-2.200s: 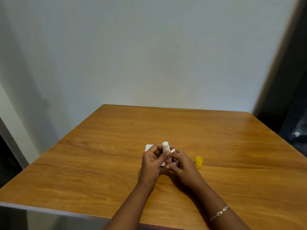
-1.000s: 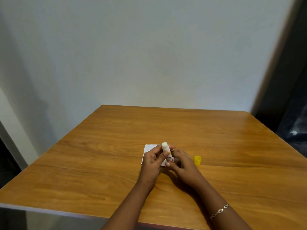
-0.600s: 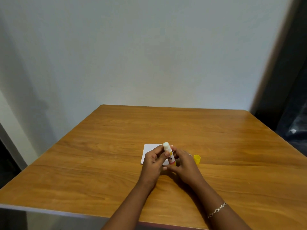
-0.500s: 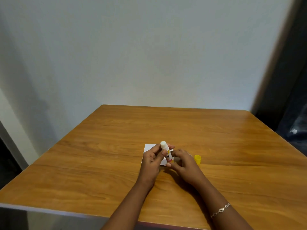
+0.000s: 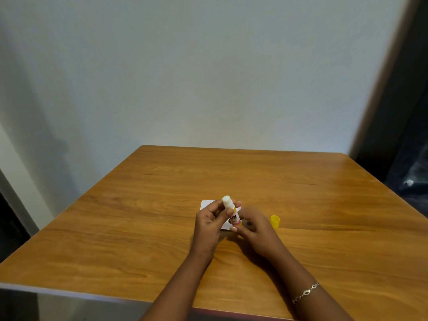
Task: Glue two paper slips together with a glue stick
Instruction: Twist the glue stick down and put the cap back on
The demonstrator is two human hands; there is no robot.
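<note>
wood table | left hand pinches uncapped glue stick | right hand fingers seemingly grip its base | yellow cap beside

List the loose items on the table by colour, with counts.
White: 2 - glue stick held by left hand and right hand; paper (slip count hidden)
Yellow: 1 - cap
Total: 3

1. The paper lies mostly hidden behind the left hand and the glue stick; one slip or two cannot be told.
2. The stick's label is partly covered by fingers, its print too small to read.
3. Both forearms and the table are cut by the lower edge.
</note>
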